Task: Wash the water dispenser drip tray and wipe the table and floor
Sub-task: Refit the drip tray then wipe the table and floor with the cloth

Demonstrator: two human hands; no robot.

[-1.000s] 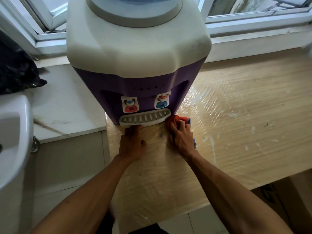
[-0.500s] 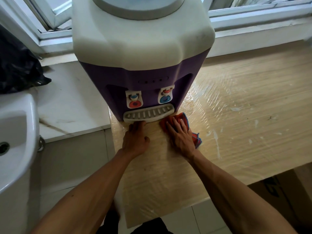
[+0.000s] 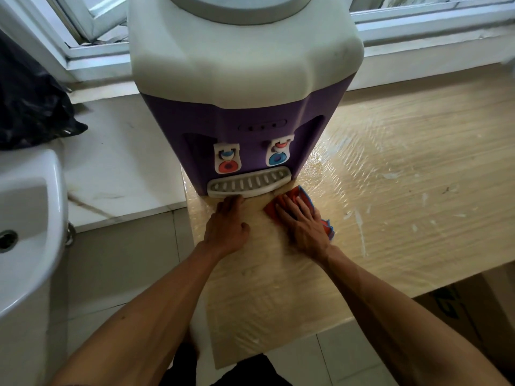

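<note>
A purple and white water dispenser (image 3: 245, 87) stands at the left end of a plastic-wrapped wooden table (image 3: 404, 168). Its grey slotted drip tray (image 3: 248, 183) sits in place at the dispenser's foot. My left hand (image 3: 227, 224) lies flat on the table with its fingertips against the tray's front edge. To the right, my right hand (image 3: 302, 222) presses palm down with spread fingers on a red cloth with blue trim (image 3: 299, 196). The cloth lies on the table just right of the tray.
A white washbasin (image 3: 28, 218) stands at the left, beside a pale marble ledge (image 3: 119, 168). A black bag (image 3: 30, 107) lies at the far left. Window frames (image 3: 418, 20) run behind. A cardboard box (image 3: 468, 307) sits under the table at the right. White smears mark the table.
My right hand has drawn the red cloth back from the dispenser's corner and flattened it on the table. My left hand has stayed at the tray's front edge.
</note>
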